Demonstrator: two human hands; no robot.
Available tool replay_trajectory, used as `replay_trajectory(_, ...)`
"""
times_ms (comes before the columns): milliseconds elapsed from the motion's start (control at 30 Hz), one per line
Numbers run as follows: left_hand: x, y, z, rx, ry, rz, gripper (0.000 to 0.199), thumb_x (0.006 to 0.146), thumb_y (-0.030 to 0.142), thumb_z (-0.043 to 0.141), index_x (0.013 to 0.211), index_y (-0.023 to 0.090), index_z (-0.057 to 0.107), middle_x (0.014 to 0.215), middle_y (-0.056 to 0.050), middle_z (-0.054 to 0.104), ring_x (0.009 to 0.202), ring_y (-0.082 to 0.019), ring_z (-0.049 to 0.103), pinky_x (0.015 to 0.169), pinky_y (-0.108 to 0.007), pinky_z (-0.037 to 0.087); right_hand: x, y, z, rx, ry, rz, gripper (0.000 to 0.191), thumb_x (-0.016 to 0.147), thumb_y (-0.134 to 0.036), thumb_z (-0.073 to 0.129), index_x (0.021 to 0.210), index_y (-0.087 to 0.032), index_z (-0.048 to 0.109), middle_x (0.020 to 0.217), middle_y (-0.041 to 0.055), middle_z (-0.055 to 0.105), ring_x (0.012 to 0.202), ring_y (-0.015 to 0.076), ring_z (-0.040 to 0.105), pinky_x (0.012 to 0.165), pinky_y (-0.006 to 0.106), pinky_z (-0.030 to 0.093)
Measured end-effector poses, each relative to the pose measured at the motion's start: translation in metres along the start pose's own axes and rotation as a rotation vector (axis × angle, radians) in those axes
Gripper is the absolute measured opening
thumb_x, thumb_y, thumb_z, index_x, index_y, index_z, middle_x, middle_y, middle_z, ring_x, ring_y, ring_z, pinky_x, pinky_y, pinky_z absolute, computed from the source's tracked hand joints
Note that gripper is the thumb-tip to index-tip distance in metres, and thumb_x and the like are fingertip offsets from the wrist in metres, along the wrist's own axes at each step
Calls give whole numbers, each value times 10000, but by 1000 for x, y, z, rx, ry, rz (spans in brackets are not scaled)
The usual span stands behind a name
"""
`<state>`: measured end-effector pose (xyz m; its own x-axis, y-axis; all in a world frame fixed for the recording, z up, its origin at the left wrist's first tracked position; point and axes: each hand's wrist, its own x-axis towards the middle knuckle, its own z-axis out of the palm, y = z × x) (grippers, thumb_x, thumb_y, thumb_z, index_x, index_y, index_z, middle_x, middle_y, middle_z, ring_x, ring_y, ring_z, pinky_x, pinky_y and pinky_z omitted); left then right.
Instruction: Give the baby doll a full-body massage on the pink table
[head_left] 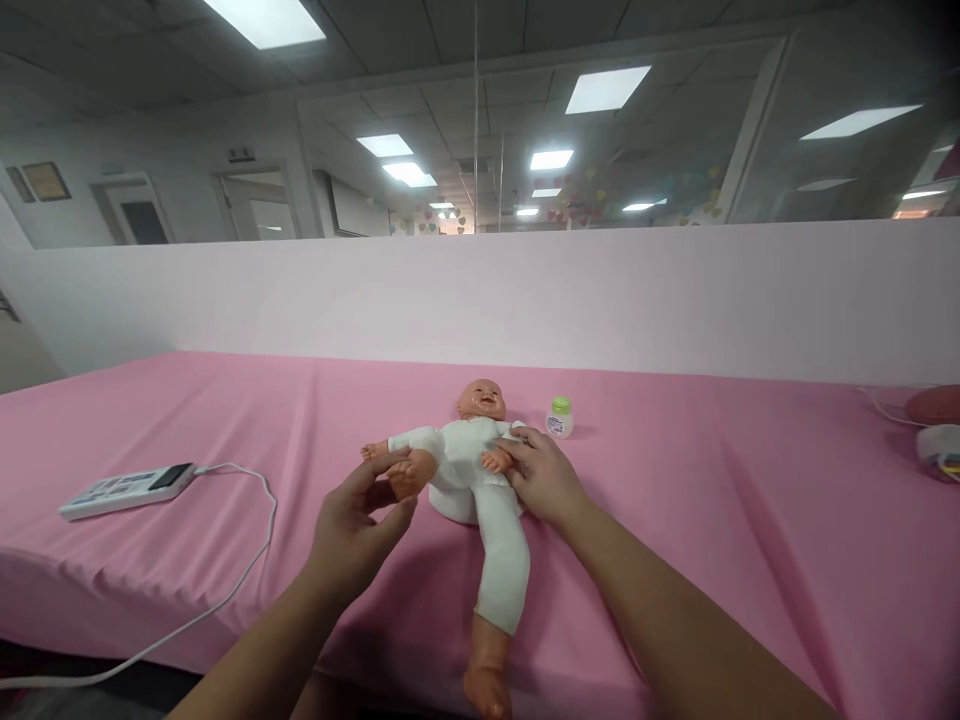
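Observation:
A baby doll with a white cloth body lies on its back, head away from me and one leg stretched towards me. Its other leg is raised, the foot pointing at me. My left hand curls around that foot, fingers behind it and thumb below. At the doll's right-hand side in view, my right hand holds the arm by the small doll hand; some fingertips are hidden. Just beyond my right hand stands a small clear bottle with a green cap.
A pink sheet covers the table. On the left lies a white power strip, its cord running off the near edge. Partly seen objects lie at the far right. Behind stands a white low wall with glass above.

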<state>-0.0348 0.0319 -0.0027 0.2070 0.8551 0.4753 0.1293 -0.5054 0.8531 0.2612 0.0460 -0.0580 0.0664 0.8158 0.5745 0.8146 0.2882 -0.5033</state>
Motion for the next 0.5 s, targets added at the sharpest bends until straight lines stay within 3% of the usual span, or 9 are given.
replay_trajectory(133, 25, -8, 27, -2, -157, 67, 432, 779, 236, 723, 1206, 196, 676, 1171, -93, 753, 1028, -263, 746, 938, -406, 606, 0, -3, -1, -154, -81, -75, 480, 867, -130, 615, 1288, -332, 727, 1432, 75, 559, 1277, 306, 510, 1100, 499, 446)
replay_trajectory(300, 44, -12, 44, 25, -245, -9, 447, 765, 234, 694, 1208, 183, 665, 1009, -80, 771, 905, -247, 751, 801, -371, 613, 0, -6, 0, -137, -89, -99, 474, 859, -128, 612, 1263, -345, 736, 1390, 70, 581, 1264, 293, 517, 1112, 493, 430)
replay_trajectory(367, 41, -9, 40, 7, -214, -50, 441, 773, 266, 703, 1205, 191, 652, 999, -79, 772, 892, -248, 753, 773, -362, 612, 2, -2, -1, 1, -15, -41, 450, 840, -154, 634, 1241, -326, 743, 1362, 72, 595, 1262, 278, 541, 1104, 467, 451)
replay_trajectory(500, 14, 3, 17, -65, -10, -66, 402, 769, 357, 760, 1120, 212, 630, 1280, -114, 708, 1038, -270, 740, 862, -380, 620, 7, 20, -14, 360, 238, 250, 308, 844, -308, 672, 1140, -285, 752, 1211, 49, 686, 1088, 231, 647, 950, 381, 547)
